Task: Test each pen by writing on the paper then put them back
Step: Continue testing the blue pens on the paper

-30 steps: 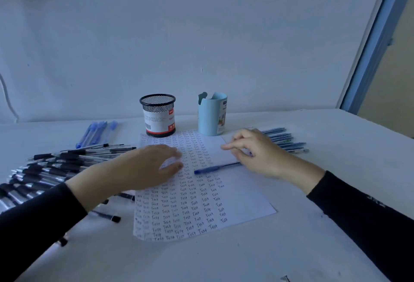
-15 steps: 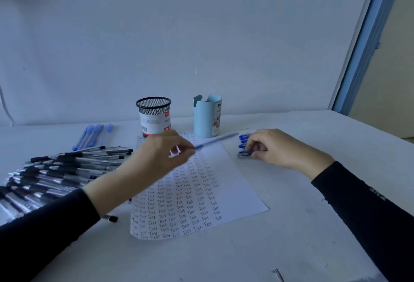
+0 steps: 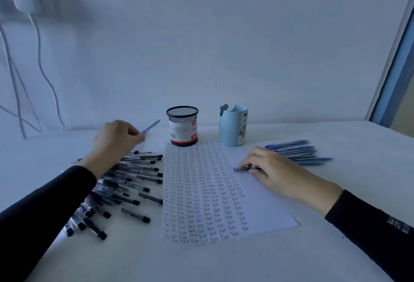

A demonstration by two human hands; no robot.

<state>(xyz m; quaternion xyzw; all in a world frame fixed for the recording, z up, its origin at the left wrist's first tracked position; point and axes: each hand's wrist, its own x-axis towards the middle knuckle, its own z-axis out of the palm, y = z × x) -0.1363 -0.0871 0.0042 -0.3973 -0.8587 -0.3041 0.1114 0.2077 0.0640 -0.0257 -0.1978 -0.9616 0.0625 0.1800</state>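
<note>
The curled left hand (image 3: pixel 116 140) pinches a blue pen (image 3: pixel 150 126) in the air over the table's (image 3: pixel 224 263) far left part, above the heap of black pens (image 3: pixel 130 183) lying along the paper's (image 3: pixel 264 210) left edge. The right hand (image 3: pixel 275 169) rests on the paper's right edge, fingertips pinching a short dark piece (image 3: pixel 240 169), pen or cap I cannot tell. At the paper's far edge stand 2 holders, a mesh cup (image 3: pixel 182 126) and a light-blue cup (image 3: pixel 233 128), with loose blue pens (image 3: pixel 298 151) to their right.
</note>
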